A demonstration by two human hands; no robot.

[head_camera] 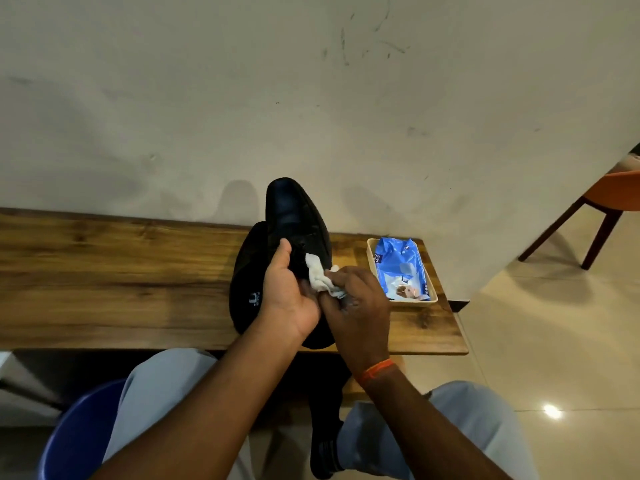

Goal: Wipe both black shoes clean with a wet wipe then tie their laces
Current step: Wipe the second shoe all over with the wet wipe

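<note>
Head view: your left hand gripped the raised glossy black leather shoe, fingers curled round its near side, toe pointing far toward the wall. Your right hand pinched a crumpled white wet wipe vs. the shoe's right side. 2nd black shoe lay just left on the wooden bench. Blue wipes pack sat in a cream tray, right.

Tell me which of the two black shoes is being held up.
The right shoe: the left hand grips it, toe raised toward the wall, while the right hand holds the wipe. The other shoe lies on the bench.
</note>
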